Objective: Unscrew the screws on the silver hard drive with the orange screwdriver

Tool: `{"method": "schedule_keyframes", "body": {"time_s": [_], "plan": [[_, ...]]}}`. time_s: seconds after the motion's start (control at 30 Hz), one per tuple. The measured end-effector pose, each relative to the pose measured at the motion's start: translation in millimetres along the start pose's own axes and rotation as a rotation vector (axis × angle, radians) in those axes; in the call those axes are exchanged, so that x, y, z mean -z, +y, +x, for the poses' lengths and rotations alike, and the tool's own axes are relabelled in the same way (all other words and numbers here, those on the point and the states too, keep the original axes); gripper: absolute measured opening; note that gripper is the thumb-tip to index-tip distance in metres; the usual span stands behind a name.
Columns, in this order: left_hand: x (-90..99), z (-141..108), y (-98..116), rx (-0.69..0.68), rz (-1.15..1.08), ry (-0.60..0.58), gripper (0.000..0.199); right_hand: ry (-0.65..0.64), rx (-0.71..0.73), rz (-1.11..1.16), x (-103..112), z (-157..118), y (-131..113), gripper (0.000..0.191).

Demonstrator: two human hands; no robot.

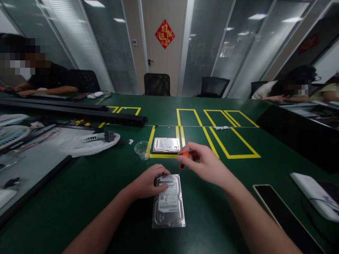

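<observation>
A silver hard drive (169, 204) with a white label lies on the green table in front of me. My left hand (150, 181) grips its far left part, the thumb resting over the label. In my right hand (202, 160) is a screwdriver (182, 165) with an orange and black handle, pinched between thumb and fingers. The screwdriver's thin shaft points down to the drive's far right corner. A second hard drive (166, 145) lies farther off inside a yellow tape frame. Beside it stands a clear plastic cup (142, 150); I cannot make out its contents.
On the left are a white fan grille (90, 144), long black bars (79, 112) and a grey panel (34, 155). To the right lie a phone (286, 215) and a white device (315, 195) with a cable. Other people sit at both far sides.
</observation>
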State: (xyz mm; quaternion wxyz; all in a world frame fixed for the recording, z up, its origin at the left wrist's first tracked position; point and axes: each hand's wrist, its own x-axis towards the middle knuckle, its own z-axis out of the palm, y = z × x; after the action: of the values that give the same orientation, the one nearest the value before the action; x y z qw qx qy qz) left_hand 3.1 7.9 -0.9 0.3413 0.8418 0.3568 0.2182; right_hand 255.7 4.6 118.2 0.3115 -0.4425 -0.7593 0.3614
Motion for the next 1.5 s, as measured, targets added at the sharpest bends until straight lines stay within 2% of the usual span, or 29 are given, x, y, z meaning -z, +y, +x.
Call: {"method": "schedule_keyframes", "body": {"time_s": [0.23, 0.57, 0.67, 0.83, 1.0, 1.17, 1.5], "plan": [[0.5, 0, 1, -0.001, -0.004, -0.003, 0.034, 0.030, 0.036, 0.004, -2, 1, -1, 0.014], [0.0, 0, 0, -0.001, -0.007, 0.000, 0.035, -0.091, -0.053, 0.103, 2, -2, -6, 0.021], [0.2, -1, 0, 0.001, -0.007, -0.002, 0.034, -0.066, -0.051, 0.100, 1, -1, -4, 0.018], [1.4, 0, 2, 0.010, -0.009, -0.011, 0.034, 0.045, 0.000, 0.072, -5, 2, 2, 0.019], [1.5, 0, 2, 0.012, -0.001, -0.012, 0.035, 0.037, 0.020, 0.131, -9, 2, 1, 0.010], [0.7, 1, 1, 0.008, 0.000, -0.006, 0.035, 0.043, 0.039, 0.059, -5, 1, -1, 0.007], [-0.3, 0, 0, 0.003, 0.007, 0.000, 0.035, -0.070, -0.073, 0.092, 2, 0, -2, 0.026]]}}
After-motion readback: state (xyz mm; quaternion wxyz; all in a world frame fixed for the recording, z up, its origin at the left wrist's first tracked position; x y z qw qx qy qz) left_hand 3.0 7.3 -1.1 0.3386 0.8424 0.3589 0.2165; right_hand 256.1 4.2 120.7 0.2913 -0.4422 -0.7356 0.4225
